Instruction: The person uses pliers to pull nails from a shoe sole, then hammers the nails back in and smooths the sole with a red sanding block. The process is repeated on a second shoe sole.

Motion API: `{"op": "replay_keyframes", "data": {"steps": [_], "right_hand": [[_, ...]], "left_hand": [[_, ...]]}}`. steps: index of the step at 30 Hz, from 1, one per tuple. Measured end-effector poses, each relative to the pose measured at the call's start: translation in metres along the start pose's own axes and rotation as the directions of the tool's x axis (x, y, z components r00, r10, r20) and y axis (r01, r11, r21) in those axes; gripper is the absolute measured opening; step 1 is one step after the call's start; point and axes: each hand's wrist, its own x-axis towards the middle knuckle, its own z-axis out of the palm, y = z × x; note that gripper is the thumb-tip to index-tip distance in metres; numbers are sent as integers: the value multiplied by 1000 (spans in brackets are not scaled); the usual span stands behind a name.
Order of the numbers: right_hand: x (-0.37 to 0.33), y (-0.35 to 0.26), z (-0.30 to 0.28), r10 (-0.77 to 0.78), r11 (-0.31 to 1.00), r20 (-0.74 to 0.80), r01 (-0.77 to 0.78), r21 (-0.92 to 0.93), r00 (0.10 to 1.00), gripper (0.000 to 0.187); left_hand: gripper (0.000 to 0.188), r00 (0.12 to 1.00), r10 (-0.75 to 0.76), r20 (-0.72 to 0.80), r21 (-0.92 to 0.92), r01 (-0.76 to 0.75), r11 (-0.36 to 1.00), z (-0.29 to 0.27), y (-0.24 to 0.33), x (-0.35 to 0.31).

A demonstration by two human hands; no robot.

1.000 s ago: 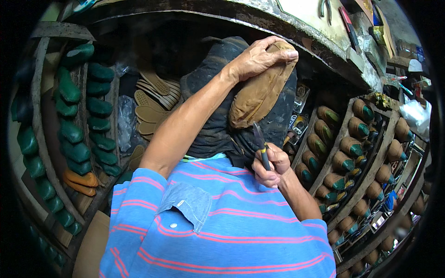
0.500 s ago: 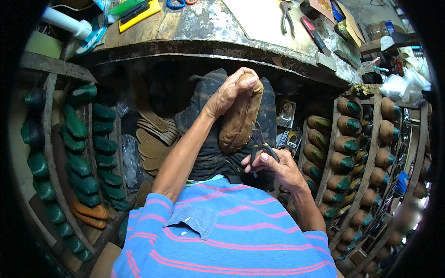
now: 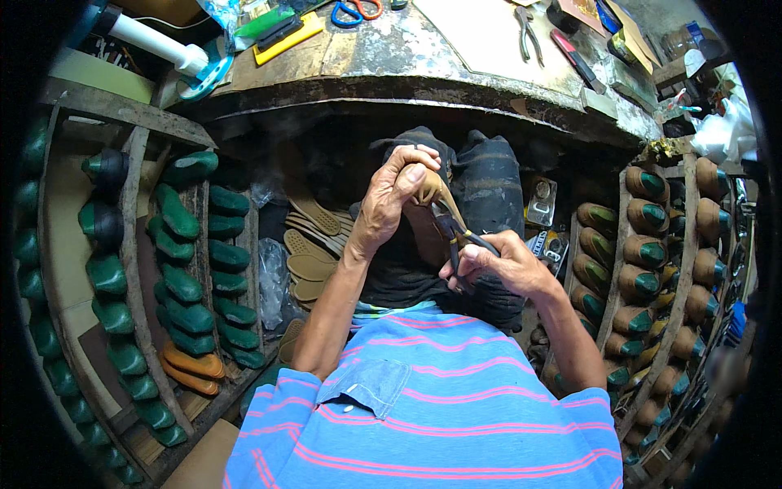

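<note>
My left hand (image 3: 383,204) is wrapped round the upper end of a brown shoe (image 3: 427,232), which is held tilted above my lap so that a lighter tan edge and a darker brown face show. In my right hand (image 3: 507,265) are pliers (image 3: 454,254) with black and yellow handles, the fingers closed round them. The jaws meet or lie close against the shoe's right edge; whether they grip the leather I cannot make out. My dark trousers (image 3: 489,183) are beneath both hands.
Racks of green shoe lasts (image 3: 177,209) stand at left, and racks of brown shoes with green lasts (image 3: 643,251) at right. Tan soles (image 3: 312,267) are piled beside my left arm. Ahead, the worktable (image 3: 383,49) bears another pair of pliers (image 3: 529,35), a red-handled knife (image 3: 577,59) and scissors (image 3: 349,12).
My left hand has tipped and turned the shoe, so it looks shorter and its darker face shows. The pliers have stayed at its right edge. The whole view has shifted, with surroundings further right.
</note>
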Motion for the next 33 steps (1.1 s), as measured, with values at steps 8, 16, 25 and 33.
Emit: {"op": "replay_keyframes", "data": {"steps": [8, 16, 25, 33], "right_hand": [[6, -13, -21, 6, 993, 30, -2, -122, 1000, 51], [11, -10, -45, 57, 994, 74, -50, -102, 996, 53], [23, 9, -48, 54, 998, 107, -55, 12, 993, 47], [21, 14, -39, -170, 797, -55, 104, -595, 984, 45]], "left_hand": [[77, 997, -13, 79, 263, -8, 965, -3, 14, -6], [82, 997, 15, 81, 338, -42, 940, 3, 7, 2], [83, 996, -62, 61, 238, 45, 970, 1, 5, -2], [78, 990, -96, 105, 230, 69, 971, -7, 11, -2]]}}
